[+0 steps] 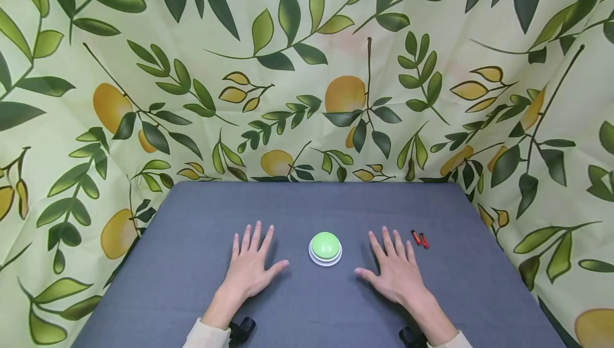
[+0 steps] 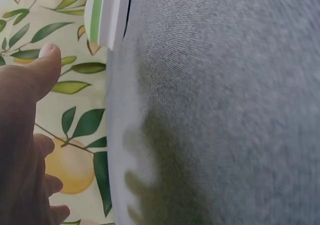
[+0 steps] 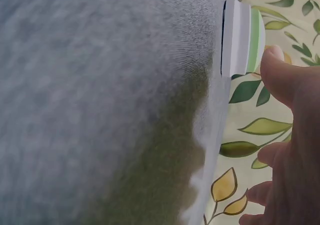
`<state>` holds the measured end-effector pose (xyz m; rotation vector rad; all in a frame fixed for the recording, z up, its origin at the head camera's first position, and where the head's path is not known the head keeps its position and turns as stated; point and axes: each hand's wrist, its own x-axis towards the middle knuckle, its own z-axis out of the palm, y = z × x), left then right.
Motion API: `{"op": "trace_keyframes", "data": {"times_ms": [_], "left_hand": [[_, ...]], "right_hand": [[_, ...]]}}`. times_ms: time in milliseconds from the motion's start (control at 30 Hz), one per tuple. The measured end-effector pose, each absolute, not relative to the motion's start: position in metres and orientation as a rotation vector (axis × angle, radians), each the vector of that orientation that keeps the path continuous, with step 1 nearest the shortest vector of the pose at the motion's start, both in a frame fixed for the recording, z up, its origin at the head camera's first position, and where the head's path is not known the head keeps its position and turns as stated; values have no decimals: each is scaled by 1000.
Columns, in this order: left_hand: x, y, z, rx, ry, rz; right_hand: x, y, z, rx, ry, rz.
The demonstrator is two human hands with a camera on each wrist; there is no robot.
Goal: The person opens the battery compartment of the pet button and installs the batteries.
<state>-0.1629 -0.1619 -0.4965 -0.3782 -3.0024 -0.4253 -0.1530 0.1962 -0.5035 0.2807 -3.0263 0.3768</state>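
Note:
A round push button [image 1: 325, 246] with a green dome on a white base sits near the middle of the table. To its left is my left hand [image 1: 250, 267], palm down with fingers spread and nothing held. My right hand [image 1: 394, 269] is on the other side of the button, its fingers also straight and spread. Both wrist views show a gap and a shadow between each hand and the cloth. Just beyond the right fingertips, two small red batteries [image 1: 420, 239] lie side by side.
A grey-blue cloth covers the table [image 1: 307, 316]. Behind it and along both sides hangs a curtain [image 1: 297, 87] printed with leaves and yellow fruit. A black strap mount [image 1: 242, 331] is on the left wrist, another [image 1: 412, 336] on the right.

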Motion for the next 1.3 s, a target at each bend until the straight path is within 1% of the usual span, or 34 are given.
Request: {"op": "trace_keyframes", "data": {"times_ms": [467, 767, 1000, 1300], "left_hand": [[-168, -149, -499, -458, -2947, -641], [-172, -140, -501, -498, -2901, -904], [-173, -136, -501, -509, -2889, -1002], [-178, -126, -503, -528, -2802, -1277]], "right_hand": [[-162, 186, -503, 363, -3047, 556], [-167, 179, -503, 373, -3064, 821], [-169, 174, -501, 399, -3010, 1069], [-179, 161, -497, 396, -2902, 1234]]}}
